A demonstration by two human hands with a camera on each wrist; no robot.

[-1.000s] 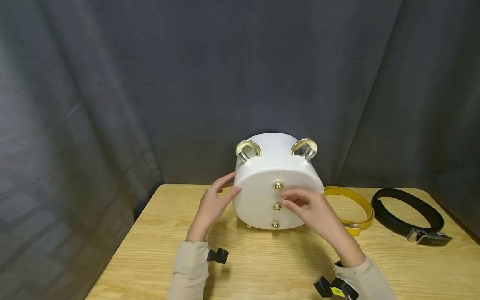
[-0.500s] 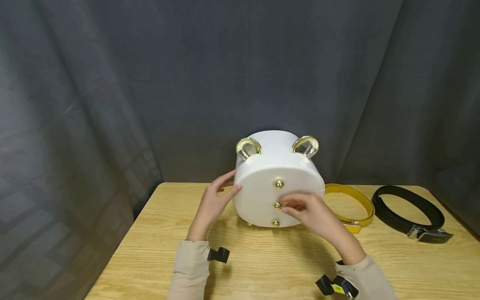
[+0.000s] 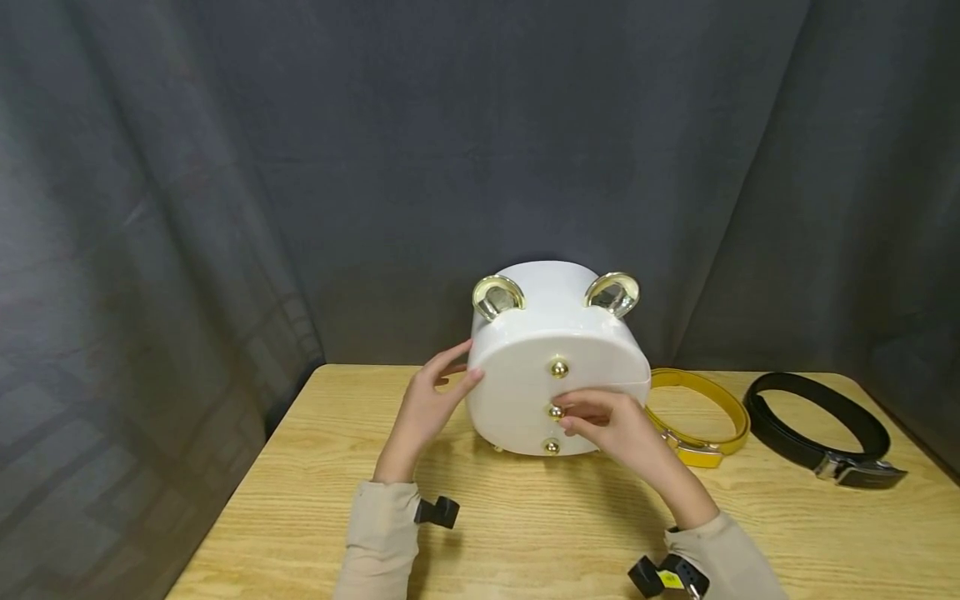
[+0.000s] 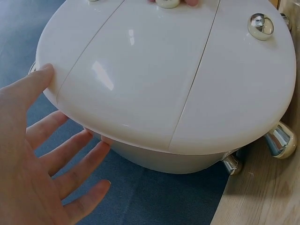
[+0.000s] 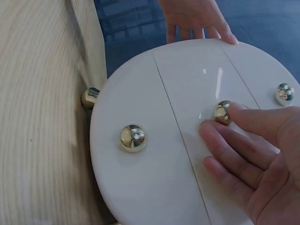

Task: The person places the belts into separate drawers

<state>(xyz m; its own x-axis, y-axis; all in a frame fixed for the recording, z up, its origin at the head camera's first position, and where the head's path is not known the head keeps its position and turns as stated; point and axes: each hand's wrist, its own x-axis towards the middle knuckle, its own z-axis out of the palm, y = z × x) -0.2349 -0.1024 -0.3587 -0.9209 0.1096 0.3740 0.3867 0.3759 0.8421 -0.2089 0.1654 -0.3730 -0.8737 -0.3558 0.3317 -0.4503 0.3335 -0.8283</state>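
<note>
A glossy white rounded box (image 3: 517, 375) with two gold ears on top stands on short gold feet. Seams in its front divide it into three drawers, each with a round gold knob. My right hand (image 3: 618, 421) has its thumb and index finger on either side of the middle knob (image 5: 221, 112), pinching it; the drawer sits level with the front. At the box's left side, my left hand (image 3: 427, 408) steadies it with spread, nearly straight fingers, the thumb on the front edge. The top knob (image 3: 559, 368) and bottom knob (image 3: 551, 447) are untouched.
On the wooden table (image 3: 300, 500), right of the box, lie a coiled yellow belt (image 3: 731, 404) and a coiled black belt (image 3: 862, 421) with a metal buckle. A dark grey curtain (image 3: 480, 150) hangs behind the table and along its left side.
My right hand has come down slightly from between the top and middle knobs, and its fingertips have closed on the middle knob. The left hand has stayed at the box's side.
</note>
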